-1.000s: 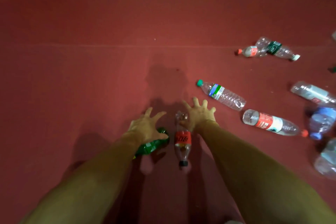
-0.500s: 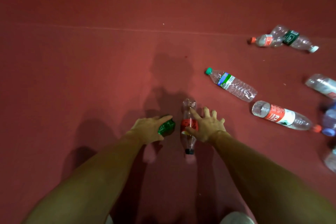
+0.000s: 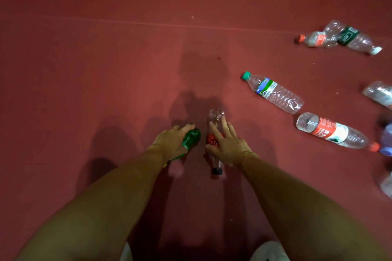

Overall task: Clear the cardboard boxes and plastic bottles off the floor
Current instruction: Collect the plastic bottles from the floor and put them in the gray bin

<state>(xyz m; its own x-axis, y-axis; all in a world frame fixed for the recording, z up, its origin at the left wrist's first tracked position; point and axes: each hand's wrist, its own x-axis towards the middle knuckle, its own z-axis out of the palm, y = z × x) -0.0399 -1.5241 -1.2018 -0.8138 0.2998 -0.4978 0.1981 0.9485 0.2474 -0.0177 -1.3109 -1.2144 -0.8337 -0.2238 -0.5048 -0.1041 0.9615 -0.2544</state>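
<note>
Two bottles lie on the red floor point(image 3: 106, 82) in front of me. My left hand point(image 3: 172, 141) grips a green bottle point(image 3: 192, 139), its fingers curled over the bottle's far end. My right hand point(image 3: 228, 144) lies over a clear bottle with a red label and black cap point(image 3: 215, 163); the fingers stretch along its body and the thumb wraps its near side. That bottle's cap points toward me. No cardboard box is in view.
Several more plastic bottles lie to the right: a green-capped one point(image 3: 273, 92), a red-labelled one point(image 3: 332, 131), a pair at the far right point(image 3: 339, 38), and blurred ones at the right edge point(image 3: 379, 93). White shoe tips point(image 3: 269, 252) show at the bottom.
Both hands came down from spread fingers above the bottles onto them. The left hand closed round the green bottle; the right hand settled on the red-labelled bottle.
</note>
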